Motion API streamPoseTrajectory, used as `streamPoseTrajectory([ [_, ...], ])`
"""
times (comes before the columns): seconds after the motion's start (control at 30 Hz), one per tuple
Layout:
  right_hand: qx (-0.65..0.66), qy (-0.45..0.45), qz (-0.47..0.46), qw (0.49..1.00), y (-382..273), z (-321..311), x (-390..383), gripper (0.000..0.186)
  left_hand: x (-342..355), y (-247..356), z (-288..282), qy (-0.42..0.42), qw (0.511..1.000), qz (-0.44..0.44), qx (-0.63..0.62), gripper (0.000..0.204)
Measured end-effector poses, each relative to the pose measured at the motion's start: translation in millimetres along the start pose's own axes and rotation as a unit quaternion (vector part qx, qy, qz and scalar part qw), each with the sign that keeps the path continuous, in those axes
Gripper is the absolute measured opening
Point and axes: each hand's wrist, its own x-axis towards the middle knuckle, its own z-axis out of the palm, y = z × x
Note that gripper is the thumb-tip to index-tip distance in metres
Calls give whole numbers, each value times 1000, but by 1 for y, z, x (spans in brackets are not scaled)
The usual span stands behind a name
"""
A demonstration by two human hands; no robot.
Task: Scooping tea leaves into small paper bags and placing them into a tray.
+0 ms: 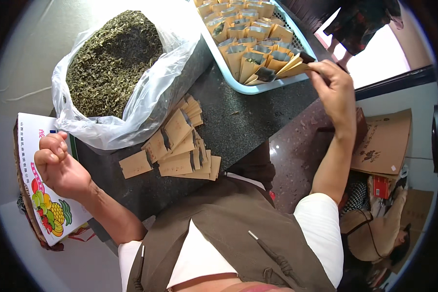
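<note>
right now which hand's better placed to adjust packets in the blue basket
Right hand, likely: it pinches a packet at the blue basket; the left hand is away by the plastic bag.

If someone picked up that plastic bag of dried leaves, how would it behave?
The bag would probably sag and change shape, since its thin, clear plastic is loose and crumpled. The leaves look dry and small, so the load may be light for its bulk. Tilted, it could well spill, as the mouth gapes wide open.
</note>
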Motion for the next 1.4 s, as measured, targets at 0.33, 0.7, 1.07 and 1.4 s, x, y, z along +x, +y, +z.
streamPoseTrajectory([
  [0.33, 3, -123, 92, 988, 7, 37, 1, 26, -65, 17, -7, -52, 971, -187, 141, 6],
  [0.7, 533, -182, -86, 822, -38, 57, -28, 21, -108, 11, 6, -316, 827, -221, 409, 62],
  [1.07, 453, -138, 85, 876, -255, 33, -79, 20, -108, 11, -13, -277, 850, -246, 375, 60],
  [1.4, 652, -183, -276, 682, -179, 83, -40, 18, -70, 28, 1, -134, 976, -157, 74, 83],
])
